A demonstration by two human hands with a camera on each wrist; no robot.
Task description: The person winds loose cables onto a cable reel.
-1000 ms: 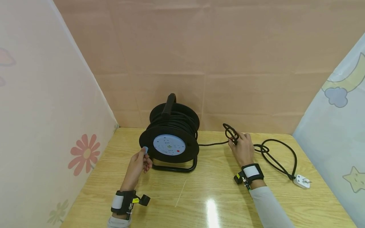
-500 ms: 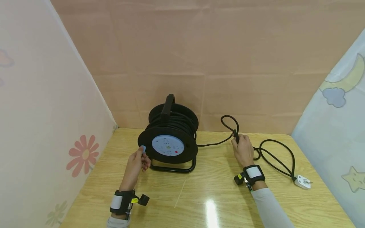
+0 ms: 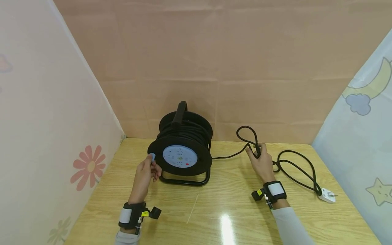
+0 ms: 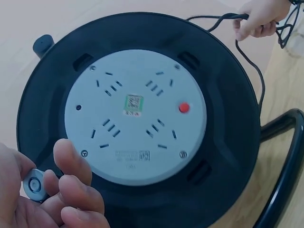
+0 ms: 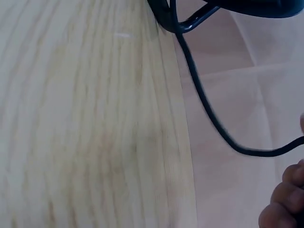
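Note:
A black cable reel (image 3: 202,166) stands on its tubular frame, with a pale round socket panel (image 3: 180,156) on its front. At the left of that face my left hand (image 3: 145,173) pinches a small grey-blue knob (image 3: 152,157) between thumb and index finger; the other fingers curl loosely. The right hand (image 3: 261,163) grips the black cable (image 3: 226,157) to the right of the reel, and a loop of it stands up above the fingers. In the right wrist view the cable (image 5: 204,99) hangs in a curve between reel and fingertips.
More cable (image 3: 298,161) lies looped at the right, ending in a white three-pin plug (image 3: 327,195) near the table's right side. The reel's carrying handle (image 3: 179,114) points up. A brown paper wall (image 3: 260,68) rises behind the wooden table (image 3: 226,200), with patterned sheets at both sides.
The reel's front has turned slightly clockwise, the left hand moving up a little with the knob. Above the right hand the cable's tangled loop has opened into a larger one.

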